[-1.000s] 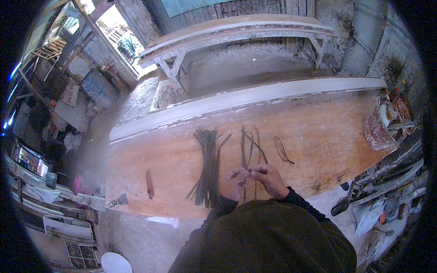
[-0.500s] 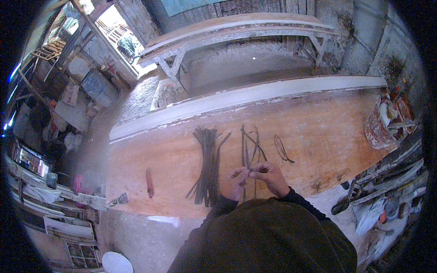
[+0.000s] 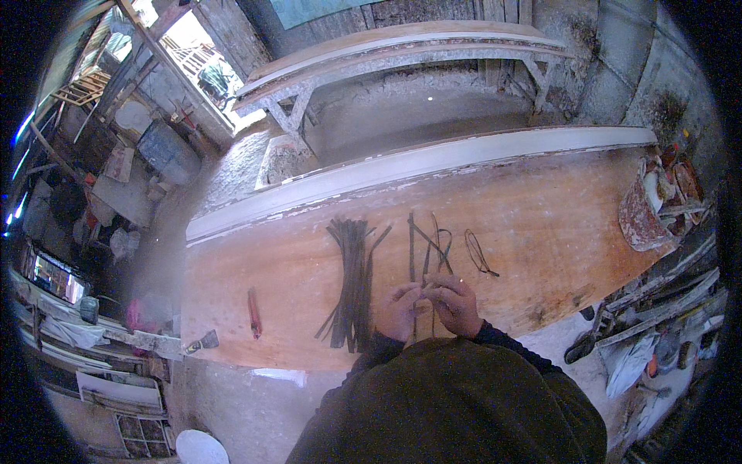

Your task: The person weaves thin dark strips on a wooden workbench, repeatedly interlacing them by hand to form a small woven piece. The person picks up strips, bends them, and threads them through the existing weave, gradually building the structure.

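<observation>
My left hand (image 3: 396, 313) and my right hand (image 3: 455, 304) meet at the near side of the wooden table (image 3: 263, 271). Both are closed, fingertips pinched together on a thin dark strip (image 3: 427, 263). Other dark strips lie on the table just beyond my fingers, one straight strip (image 3: 412, 247) and some crossing or curving. The exact spot where the fingers grip is too small to make out. Left of my hands lies a bundle of dark flat strips (image 3: 352, 282). Beyond my right hand rests a small dark loop (image 3: 481, 254).
A red-handled tool (image 3: 254, 313) and a scraper (image 3: 202, 342) lie at the table's left. A stained bucket (image 3: 643, 210) of odds and ends stands at its right end. A long white moulding (image 3: 433, 170) runs along the far edge; a second bench (image 3: 402, 58) stands behind.
My right hand has turned inward, its fingers curling closer to the left hand. The strip in my fingers has shifted to the right at its near part. The bundle has not moved.
</observation>
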The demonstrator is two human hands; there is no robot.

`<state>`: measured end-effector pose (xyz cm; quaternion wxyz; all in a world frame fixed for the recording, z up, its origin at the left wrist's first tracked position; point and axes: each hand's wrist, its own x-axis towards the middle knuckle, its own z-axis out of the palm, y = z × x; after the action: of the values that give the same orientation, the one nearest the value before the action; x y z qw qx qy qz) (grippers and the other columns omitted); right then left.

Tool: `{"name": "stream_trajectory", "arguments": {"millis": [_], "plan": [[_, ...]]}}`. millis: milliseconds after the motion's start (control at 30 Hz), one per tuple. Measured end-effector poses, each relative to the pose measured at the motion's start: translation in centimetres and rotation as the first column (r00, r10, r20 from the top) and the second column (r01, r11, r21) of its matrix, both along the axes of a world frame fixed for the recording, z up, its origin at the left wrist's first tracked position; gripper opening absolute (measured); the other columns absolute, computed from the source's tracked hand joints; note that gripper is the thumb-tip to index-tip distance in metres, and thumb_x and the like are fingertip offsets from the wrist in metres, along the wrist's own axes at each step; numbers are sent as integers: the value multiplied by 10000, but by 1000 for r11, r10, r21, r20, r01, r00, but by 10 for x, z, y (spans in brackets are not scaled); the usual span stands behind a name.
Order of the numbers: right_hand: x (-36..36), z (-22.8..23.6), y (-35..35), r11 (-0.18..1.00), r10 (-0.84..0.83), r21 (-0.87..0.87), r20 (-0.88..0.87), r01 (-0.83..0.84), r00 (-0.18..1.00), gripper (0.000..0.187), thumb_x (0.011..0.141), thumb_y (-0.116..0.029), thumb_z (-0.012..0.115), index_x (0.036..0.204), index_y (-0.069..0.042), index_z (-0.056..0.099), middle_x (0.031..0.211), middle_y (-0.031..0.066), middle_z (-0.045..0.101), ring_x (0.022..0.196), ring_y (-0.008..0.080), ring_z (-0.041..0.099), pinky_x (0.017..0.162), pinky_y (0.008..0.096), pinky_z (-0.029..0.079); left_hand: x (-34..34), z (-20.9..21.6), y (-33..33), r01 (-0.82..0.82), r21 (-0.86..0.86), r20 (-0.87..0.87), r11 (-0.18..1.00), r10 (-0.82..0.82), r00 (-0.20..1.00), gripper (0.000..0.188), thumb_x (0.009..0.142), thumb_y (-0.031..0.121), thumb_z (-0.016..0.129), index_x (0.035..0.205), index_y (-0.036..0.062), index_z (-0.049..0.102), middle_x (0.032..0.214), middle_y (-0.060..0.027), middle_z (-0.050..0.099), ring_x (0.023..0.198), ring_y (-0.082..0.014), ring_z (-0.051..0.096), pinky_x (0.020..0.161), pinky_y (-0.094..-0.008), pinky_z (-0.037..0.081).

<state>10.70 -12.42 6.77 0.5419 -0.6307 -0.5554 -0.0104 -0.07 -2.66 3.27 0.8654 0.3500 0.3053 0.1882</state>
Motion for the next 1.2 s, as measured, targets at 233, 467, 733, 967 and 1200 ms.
{"name": "stream_trajectory", "arguments": {"millis": [233, 467, 733, 967, 1200], "plan": [[4, -12, -3, 986, 75, -142, -51, -82, 996, 130, 739, -3, 566, 844, -61, 517, 960, 124, 601, 831, 270, 587, 668, 327, 470, 1, 16, 11, 145, 178, -5, 973, -147, 989, 140, 795, 96, 571, 908, 24, 532, 886, -78, 584, 787, -164, 557, 655, -288, 474], [4, -12, -1, 998, 29, -57, 79, -25, 996, 136, 733, -11, 581, 847, -70, 534, 882, 105, 599, 800, 269, 583, 650, 330, 465, -3, -6, 11, 84, 390, -57, 917, -67, 996, 280, 749, 49, 610, 971, 34, 440, 907, -106, 572, 736, -155, 559, 599, -267, 471], [6, -15, -3, 995, -8, -98, 83, 16, 997, 135, 734, -17, 594, 848, -60, 537, 846, 101, 592, 760, 253, 580, 645, 321, 464, 0, 9, -5, -24, 174, -34, 984, 30, 999, 602, 739, 60, 618, 1212, 51, 246, 925, -101, 562, 781, -169, 553, 624, -287, 463], [12, -44, -6, 929, -162, -361, -604, -86, 780, 59, 819, -56, 526, 871, -30, 513, 812, 61, 587, 734, 162, 570, 676, 265, 458, 7, 9, -4, -113, 990, 96, 82, 195, 976, 291, 738, 60, 592, 1019, 59, 513, 876, -103, 580, 777, -244, 560, 680, -326, 441], [24, -50, -4, 891, 29, -34, -991, -453, 131, 84, 815, -78, 537, 886, -47, 506, 792, 36, 564, 745, 133, 557, 674, 247, 455, 0, 28, 5, -56, 995, 63, 79, -87, 994, 248, 757, 66, 563, 1004, 79, 557, 824, -108, 592, 775, -275, 558, 698, -336, 436]]}}
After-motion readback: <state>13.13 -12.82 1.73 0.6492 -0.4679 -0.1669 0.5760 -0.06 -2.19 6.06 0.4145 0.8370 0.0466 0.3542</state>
